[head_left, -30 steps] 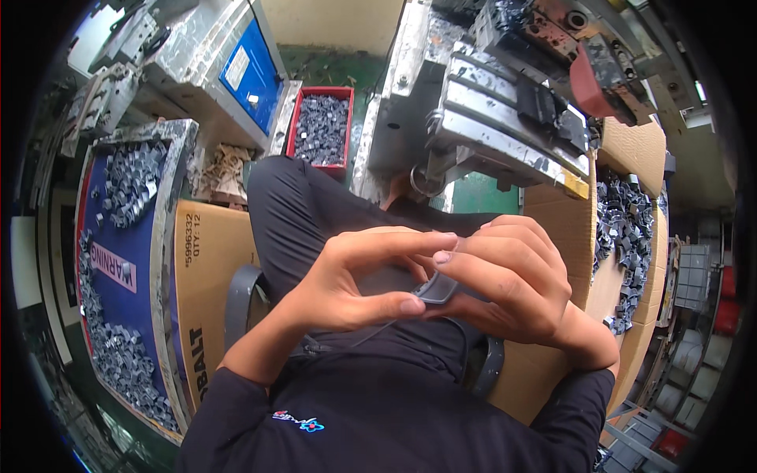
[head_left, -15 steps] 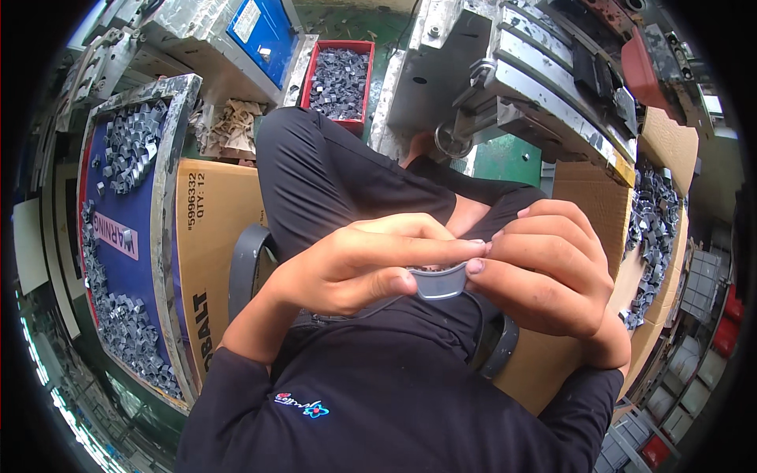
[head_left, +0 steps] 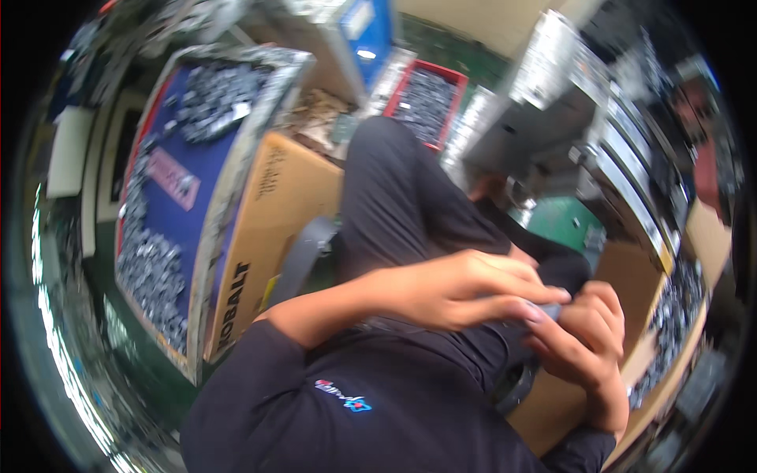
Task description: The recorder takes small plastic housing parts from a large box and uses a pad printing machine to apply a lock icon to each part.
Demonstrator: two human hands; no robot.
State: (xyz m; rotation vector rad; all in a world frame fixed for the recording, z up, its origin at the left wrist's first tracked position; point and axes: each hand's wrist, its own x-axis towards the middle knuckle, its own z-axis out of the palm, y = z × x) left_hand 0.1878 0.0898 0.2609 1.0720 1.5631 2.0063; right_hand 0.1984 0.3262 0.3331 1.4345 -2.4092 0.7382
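Note:
Between my two hands, above my lap, is a small grey curved part (head_left: 554, 310), mostly covered by fingers and blurred. My left hand (head_left: 473, 292) is closed in a pinch on it, thumb below and fingers stretched along the top. From the right, my right hand (head_left: 585, 331) grips the same part with thumb and curled fingers. Both forearms come from dark sleeves, and the hands meet over my crossed legs.
To the left, a blue tray-like surface (head_left: 177, 229) with a worn frame bears heaps of small grey pieces. A cardboard carton (head_left: 260, 236) stands beside it. Ahead is a red bin (head_left: 461, 102) of grey pieces. Metal machinery (head_left: 631, 165) and an open carton (head_left: 631, 276) with more pieces stand at right.
The view has turned left, so the surroundings and hands sit further right. My hands have closed more around the grey part, which now shows less.

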